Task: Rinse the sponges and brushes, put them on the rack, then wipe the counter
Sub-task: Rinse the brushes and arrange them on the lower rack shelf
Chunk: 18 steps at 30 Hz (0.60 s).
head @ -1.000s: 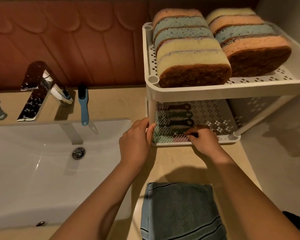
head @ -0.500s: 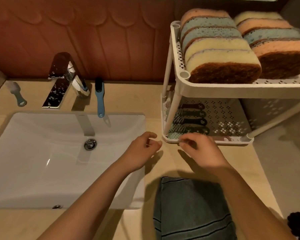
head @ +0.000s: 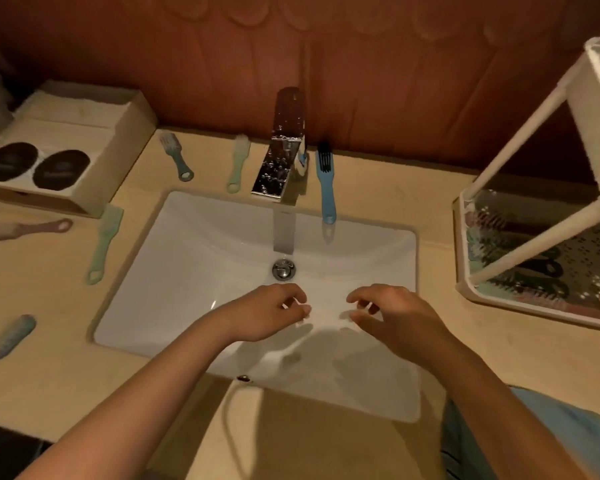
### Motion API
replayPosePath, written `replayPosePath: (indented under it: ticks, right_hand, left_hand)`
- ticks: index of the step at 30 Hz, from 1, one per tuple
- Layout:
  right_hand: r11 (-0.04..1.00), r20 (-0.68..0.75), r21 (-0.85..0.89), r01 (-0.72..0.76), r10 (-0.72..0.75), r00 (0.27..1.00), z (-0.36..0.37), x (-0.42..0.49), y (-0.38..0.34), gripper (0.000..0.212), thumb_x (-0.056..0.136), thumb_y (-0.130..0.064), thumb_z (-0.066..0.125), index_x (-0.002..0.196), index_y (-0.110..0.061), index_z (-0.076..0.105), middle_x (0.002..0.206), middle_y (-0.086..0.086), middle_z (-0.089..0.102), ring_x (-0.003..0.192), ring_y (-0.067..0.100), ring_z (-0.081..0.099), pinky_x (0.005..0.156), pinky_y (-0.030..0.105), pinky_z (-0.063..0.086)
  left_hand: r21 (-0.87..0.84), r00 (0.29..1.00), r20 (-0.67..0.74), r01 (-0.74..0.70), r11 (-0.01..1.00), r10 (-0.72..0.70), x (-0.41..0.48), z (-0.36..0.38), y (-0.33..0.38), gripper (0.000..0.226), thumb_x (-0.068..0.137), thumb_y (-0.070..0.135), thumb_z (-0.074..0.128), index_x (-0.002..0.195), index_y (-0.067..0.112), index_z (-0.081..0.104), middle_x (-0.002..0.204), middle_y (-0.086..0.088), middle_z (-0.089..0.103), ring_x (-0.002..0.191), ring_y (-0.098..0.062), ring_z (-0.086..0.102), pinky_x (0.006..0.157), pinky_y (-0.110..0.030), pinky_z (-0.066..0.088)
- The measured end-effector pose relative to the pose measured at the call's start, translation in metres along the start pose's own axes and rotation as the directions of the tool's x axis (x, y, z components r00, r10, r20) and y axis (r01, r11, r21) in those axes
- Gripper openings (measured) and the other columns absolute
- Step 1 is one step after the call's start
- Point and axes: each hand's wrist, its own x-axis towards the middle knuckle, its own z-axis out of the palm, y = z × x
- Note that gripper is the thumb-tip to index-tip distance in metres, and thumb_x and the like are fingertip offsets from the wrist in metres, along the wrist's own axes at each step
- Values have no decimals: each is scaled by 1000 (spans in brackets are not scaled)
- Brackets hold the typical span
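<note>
**Task items.** Six small brushes lie on the counter, and I judge them not yet rinsed.
- The blue-handled plastic brush with black bristles [head: 326, 181] lies just right of the tap, its tail over the basin rim.
- A pale green plastic brush [head: 238, 161] lies just left of the tap, with a grey-blue brush [head: 175, 155] further left.
- A second green brush [head: 103, 244] lies beside the basin's left edge.
- A mauve-pink brush [head: 25, 230] and a blue-grey brush [head: 7, 337] lie at the far left, well apart.

More brushes lie on the lower shelf of the white perforated plastic rack [head: 520, 249], at right. No sponge is in view.

**Hands.** The left hand [head: 267, 313] and right hand [head: 392, 317] hover near each other, not touching, above the front of the white ceramic basin [head: 187, 271]. The fingers of both are loosely curled and hold nothing.

**Step in hand, by judgement.** The next brush is to be fetched for rinsing, and the blue-handled one is nearest.
- Grip it by the handle.
- Open the chrome block tap [head: 284, 157]; no stream can be made out at the spout.
- Hold the bristles downward so water drains into the basin.
- Shake it off before carrying it to the rack.

**Surface and room.** The beige counter [head: 49, 341] carries a cardboard box with two dark ovals [head: 66, 147] at far left. A blue towel [head: 568, 431] lies at front right. The reddish-brown panelled wall [head: 361, 64] stands behind. The light is dim and warm.
</note>
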Motion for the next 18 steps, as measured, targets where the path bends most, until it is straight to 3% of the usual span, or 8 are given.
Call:
replayPosePath:
  ticks: [6,9,11,14,18]
  right_hand:
    - [986,-8,-59,158,-159,987,16,49,-76,32,93,-36,50,124,-29,54,121,-9,59,108,12,54,84,26,41]
    - [983,-14,-29,184,-184,983,28,85,-109,32,93,-32,50,124,-26,54,123,-6,57,113,16,51,83,26,39]
    - [989,-3,16,145,-145,989,33,111,-130,34,93,-30,49,127,-25,50,125,-3,56,112,19,52,84,29,42]
    - [992,9,85,97,-98,995,43,151,-160,43,92,-27,46,135,-26,41,110,2,64,97,20,58,83,36,49]
    - [997,-30,46,57,-56,998,50,191,-170,53,91,-28,44,141,-30,26,104,7,67,95,28,61,79,42,52]
  left_hand:
    - [-266,990,-117,46,963,-80,-14,-54,-81,12,95,30,48,99,26,59,102,4,62,97,-13,61,88,-26,46]
    - [-298,973,-202,49,953,-113,-17,-82,-107,22,96,26,45,108,14,60,104,1,62,91,-7,59,70,-7,43]
    - [-345,953,-263,53,937,-151,-13,-101,-123,22,97,24,44,109,13,59,103,3,60,89,-7,58,64,-6,40]
    - [-387,904,-376,47,921,-204,-2,-137,-150,15,96,20,47,104,16,59,99,5,59,98,-14,55,73,-18,41]
    - [-252,863,-470,71,965,-186,23,-168,-167,30,94,18,49,121,8,58,121,-10,59,113,-24,54,90,-26,40]
